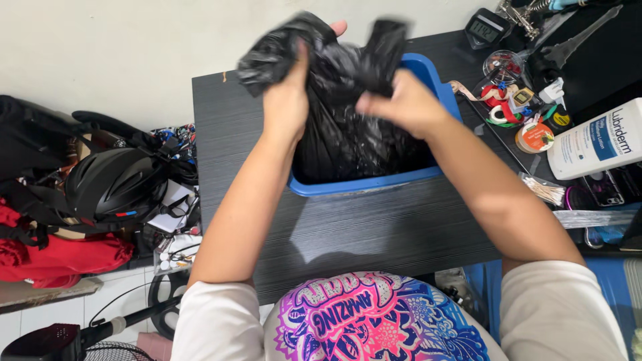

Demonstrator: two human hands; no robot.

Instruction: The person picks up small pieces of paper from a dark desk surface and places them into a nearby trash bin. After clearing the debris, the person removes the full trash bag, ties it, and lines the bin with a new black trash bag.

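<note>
Desk [374, 227] of dark woodgrain, blue bin [364, 185], white wall [134, 47], helmet [114, 184] beside

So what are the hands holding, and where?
Both hands, left and right, grip the black plastic bag by its top edge, above the blue bin.

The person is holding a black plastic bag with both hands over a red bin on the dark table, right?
Not quite: the bin is blue, not red. The head view shows its blue rim around the bag. The rest holds: the left hand and the right hand both have a grip on the black plastic bag, which sits in the bin on the dark table.
</note>
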